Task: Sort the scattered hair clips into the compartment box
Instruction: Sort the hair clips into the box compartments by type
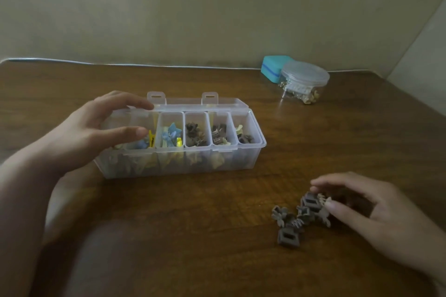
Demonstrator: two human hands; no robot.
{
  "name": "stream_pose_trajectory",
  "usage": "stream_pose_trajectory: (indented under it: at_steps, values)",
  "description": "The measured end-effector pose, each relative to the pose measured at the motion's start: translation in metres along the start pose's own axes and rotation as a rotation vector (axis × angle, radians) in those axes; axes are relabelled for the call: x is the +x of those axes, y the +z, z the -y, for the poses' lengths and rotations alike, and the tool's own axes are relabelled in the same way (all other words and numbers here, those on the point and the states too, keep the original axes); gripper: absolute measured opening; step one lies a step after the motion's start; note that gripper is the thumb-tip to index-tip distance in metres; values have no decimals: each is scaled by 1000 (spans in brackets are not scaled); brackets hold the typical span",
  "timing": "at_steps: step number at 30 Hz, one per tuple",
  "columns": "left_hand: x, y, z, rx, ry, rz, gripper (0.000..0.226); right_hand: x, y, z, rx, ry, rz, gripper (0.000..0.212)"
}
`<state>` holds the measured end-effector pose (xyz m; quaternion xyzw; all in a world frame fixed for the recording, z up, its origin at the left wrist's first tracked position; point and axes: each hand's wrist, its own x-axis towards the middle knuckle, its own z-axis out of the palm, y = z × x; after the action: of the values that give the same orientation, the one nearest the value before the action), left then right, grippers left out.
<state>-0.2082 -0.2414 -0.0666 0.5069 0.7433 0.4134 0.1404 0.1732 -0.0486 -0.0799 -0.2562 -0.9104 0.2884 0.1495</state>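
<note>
Hands first: our right hand [362, 205] lay at the lower right of the frame, fingers curled over the near edge of the scattered hair clips [301, 217], thumb and forefinger closing on a pale clip [324, 201] at the top of the pile. We judged this to be the picking hand, working at the heap because that was where the unsorted pieces remained. Whether the clip was already lifted off the bench [193, 224] we could not tell.

Our left hand [96, 125] sat at the left of centre, fingers loosely spread and holding nothing, fingertips touching the far rim of the compartment box [183, 164] at its left end, thumb reaching over the leftmost compartments. We took it as a steadying hand, keeping the light plastic box from sliding while the other fed it.

The box stood in the middle of the frame with its lid [200, 103] folded back behind it, so every cell was open from above. Blue and yellow clips filled the left cells, brown and grey ones the right. The loose pile was brown and grey, and lay near that right end, a short carry.

At the upper right, well apart, stood a round clear jar [304, 79] touching a teal case [272, 67].
</note>
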Motion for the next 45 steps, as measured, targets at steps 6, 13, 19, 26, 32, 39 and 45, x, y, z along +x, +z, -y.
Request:
stream_pose_trajectory:
  at_steps: [6,13,19,26,32,39,45]
  values:
    - [-1,-2,-3,-29,-19,50,83,10,2,-5,-81,-46,-54,29]
    - [0,3,-4,-41,8,85,82,86,-8,44,182,-189,-295,19]
    - [1,3,-5,-32,24,69,58,118,28,46,88,-150,-243,22]
    - [2,2,0,-9,36,68,59,44,-25,48,-1,-136,-258,30]
    - [3,3,0,-8,48,66,63,-14,9,31,-266,203,18,87]
    - [2,3,-2,-15,28,72,59,-20,18,20,-324,20,-76,44]
    - [2,1,0,-19,18,87,59,14,-12,36,-76,-57,-273,16]
